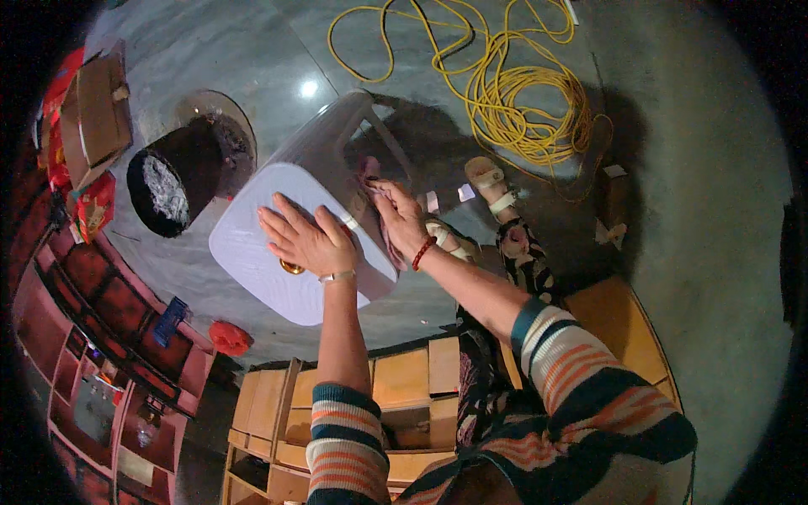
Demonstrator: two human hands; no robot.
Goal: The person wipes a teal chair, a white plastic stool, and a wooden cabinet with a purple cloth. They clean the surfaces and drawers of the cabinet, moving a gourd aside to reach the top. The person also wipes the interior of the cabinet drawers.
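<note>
A small piece of furniture stands before me, with a white rounded panel (252,237) facing up and glossy grey sides (309,142). A gold-coloured round knob (291,268) sits on the white panel, partly behind my wrist. My left hand (309,243) lies flat on that panel with its fingers spread, holding nothing. At the panel's right edge, my right hand (401,214) grips a pinkish cloth (371,168) against the grey side. Part of the cloth is hidden under my fingers.
Loops of yellow cable (505,117) lie on the tiled floor (707,208). A black cylindrical bin (205,158) with pale crumpled contents is at left, near a cardboard box (91,120). A pink shelf unit (120,404) and wooden cabinets (401,379) line the lower side. A red object (230,338) lies nearby.
</note>
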